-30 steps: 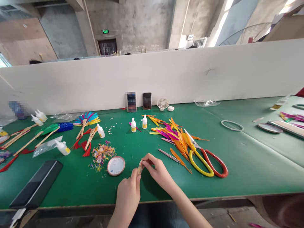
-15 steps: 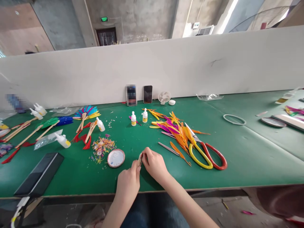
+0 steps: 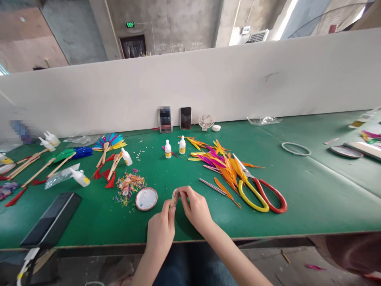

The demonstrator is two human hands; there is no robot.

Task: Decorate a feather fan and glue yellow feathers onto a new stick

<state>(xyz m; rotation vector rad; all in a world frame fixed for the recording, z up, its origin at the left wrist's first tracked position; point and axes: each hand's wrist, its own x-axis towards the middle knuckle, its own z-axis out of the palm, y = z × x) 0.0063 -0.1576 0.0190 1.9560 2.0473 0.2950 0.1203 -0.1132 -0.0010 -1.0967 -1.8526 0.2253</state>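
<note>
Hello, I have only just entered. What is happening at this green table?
A person's left hand pinches a small pale piece, too small to identify, while the right hand touches its upper end. A round white dish lies ahead of the left hand. Loose feathers and scissors lie to the right; neither hand touches them.
</note>
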